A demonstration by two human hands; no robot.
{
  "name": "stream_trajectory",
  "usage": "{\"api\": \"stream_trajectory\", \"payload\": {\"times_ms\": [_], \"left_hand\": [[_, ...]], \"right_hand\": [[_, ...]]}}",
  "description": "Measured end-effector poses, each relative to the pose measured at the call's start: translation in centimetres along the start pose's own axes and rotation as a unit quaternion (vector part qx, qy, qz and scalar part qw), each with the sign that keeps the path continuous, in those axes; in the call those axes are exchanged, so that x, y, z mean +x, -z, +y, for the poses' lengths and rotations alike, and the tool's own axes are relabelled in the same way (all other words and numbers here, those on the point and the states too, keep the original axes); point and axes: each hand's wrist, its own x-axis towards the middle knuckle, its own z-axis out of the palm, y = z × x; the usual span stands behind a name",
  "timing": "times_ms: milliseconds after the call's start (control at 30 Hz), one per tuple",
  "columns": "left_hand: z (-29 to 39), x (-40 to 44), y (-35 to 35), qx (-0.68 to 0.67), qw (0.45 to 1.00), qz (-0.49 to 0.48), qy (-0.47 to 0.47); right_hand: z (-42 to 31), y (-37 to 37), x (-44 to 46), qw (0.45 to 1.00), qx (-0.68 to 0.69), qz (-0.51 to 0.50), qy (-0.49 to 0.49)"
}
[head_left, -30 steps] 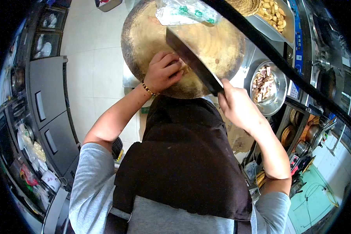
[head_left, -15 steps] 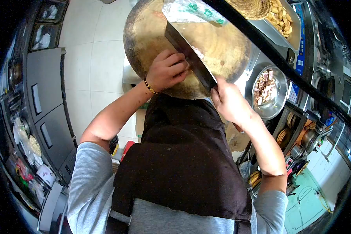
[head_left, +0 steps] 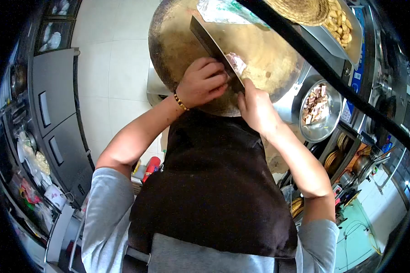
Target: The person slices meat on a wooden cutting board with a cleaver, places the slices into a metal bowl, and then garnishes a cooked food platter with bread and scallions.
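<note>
My right hand (head_left: 258, 108) is wrapped round the handle end of a broad dark cleaver (head_left: 210, 44). The blade slants up and to the left over a round wooden chopping block (head_left: 271, 52). My left hand (head_left: 203, 83), with a beaded bracelet at the wrist, lies on the block's near side, close against the left face of the blade. Its fingers are curled under, and whatever they hold is hidden. A pale pink piece of meat (head_left: 236, 63) lies on the block just right of the blade.
Right of the block stands a metal bowl (head_left: 337, 119) with cut meat pieces. A clear plastic bag (head_left: 228, 12) lies on the block's far edge. Beyond are a woven basket (head_left: 300, 10) and a metal tray (head_left: 356, 48) of yellowish pieces. A black strap (head_left: 319, 59) crosses the view.
The view has shifted slightly. The cleaver has moved a little left and away from me relative to the block, and more of the pink meat shows to its right. Both hands keep their grip.
</note>
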Motion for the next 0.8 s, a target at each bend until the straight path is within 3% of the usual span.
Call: {"api": "stream_trajectory", "payload": {"times_ms": [67, 133, 267, 333, 433, 600, 800], "left_hand": [[0.2, 0.1, 0.0, 0.023, 1.000, 0.014, -0.010], [0.5, 0.1, 0.1, 0.044, 0.998, 0.032, -0.019], [0.4, -0.1, 0.1, 0.049, 0.998, 0.035, -0.003], [0.6, -0.3, -0.1, 0.043, 0.999, 0.030, 0.001], [0.5, -0.2, 0.0, 0.028, 0.999, 0.046, 0.000], [0.2, -0.5, -0.2, 0.004, 0.999, 0.037, 0.003], [0.0, -0.4, -0.4, 0.011, 0.999, 0.034, 0.006]], "right_hand": [[0.0, 0.3, 0.2, 0.998, -0.004, -0.029, -0.048], [0.4, 0.5, -0.1, 1.000, -0.008, 0.001, -0.024], [-0.6, 3.1, -1.4, 0.998, -0.017, 0.000, -0.066], [-2.3, 5.6, -2.5, 0.994, -0.045, -0.045, -0.088], [-4.0, 7.3, -4.0, 0.995, -0.034, -0.072, -0.066], [-3.5, 7.1, -4.9, 0.989, 0.022, -0.098, -0.109], [-2.8, 5.3, -1.7, 0.993, -0.035, -0.094, -0.062]]}}
